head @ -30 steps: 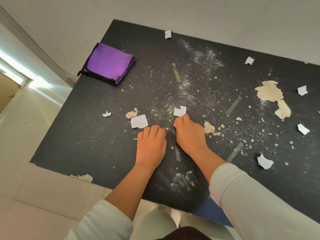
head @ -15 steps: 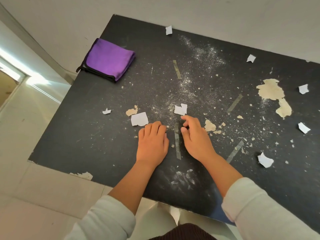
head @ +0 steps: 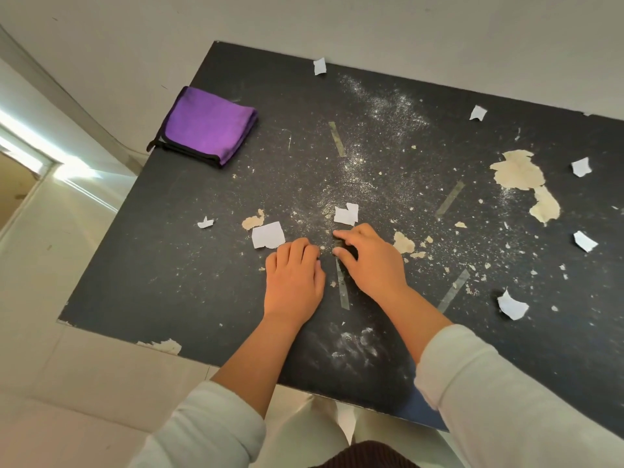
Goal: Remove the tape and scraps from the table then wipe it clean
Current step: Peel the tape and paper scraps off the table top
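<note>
I see my right hand (head: 371, 261) pinching the clear tape strip's (head: 342, 288) lifted end; left hand (head: 293, 282) flat, fingers straight, on the dusty table (head: 169, 265).

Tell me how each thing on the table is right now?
Purple cloth: folded, unused, at the table corner.
Tape strip: far end being peeled, rest stuck down.
Right hand: pinching that strip's end.
Left hand: pressing flat on the table.
Paper scraps: loose, scattered.

The pale tiled floor (head: 60, 366) lies around the tabletop (head: 169, 282). A plain white wall (head: 304, 21) stands behind the tabletop. Off to its left, bright light shines on a doorway (head: 20, 177).
</note>
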